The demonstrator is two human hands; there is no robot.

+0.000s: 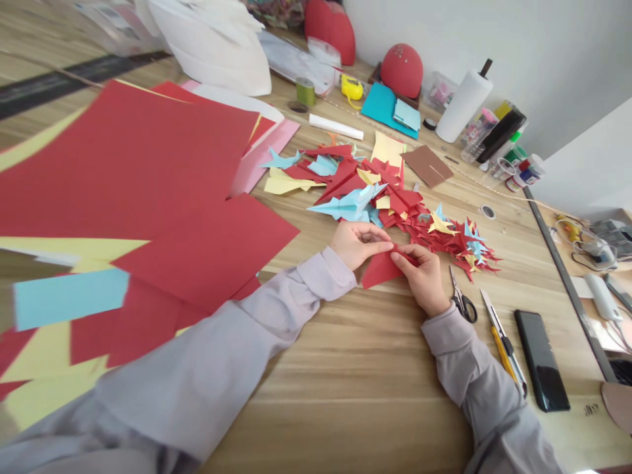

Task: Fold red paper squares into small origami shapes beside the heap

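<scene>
Red paper is the piece in work: a small part sits between the two hands, just above or on the worktop, at the near edge of a heap of folded pieces. Left hand: thumb and fingers gripping the paper's upper edge. Right hand: thumb and fingers pinching the same piece at its right side, fingertips close to those of the left. Lower part of the paper hangs out as a flat, pointed flap; its exact fold lines are hidden by the fingers. Progress, judged from layout: folding of this piece looks partly done, since it does not match the spiky, many-pointed shapes in the heap. Heap holds many red pieces, with some blue and yellow; most look folded, though a few may be only half shaped. Count not possible, as they overlap. Stock on the left side: large red sheets, a blue strip and yellow paper, all lying flat, so apparently unfolded. Scissors and a cutter lie to the right of the right hand, neither held; phone beyond them. Left to do, as judged: the remaining creases on the held piece.
</scene>
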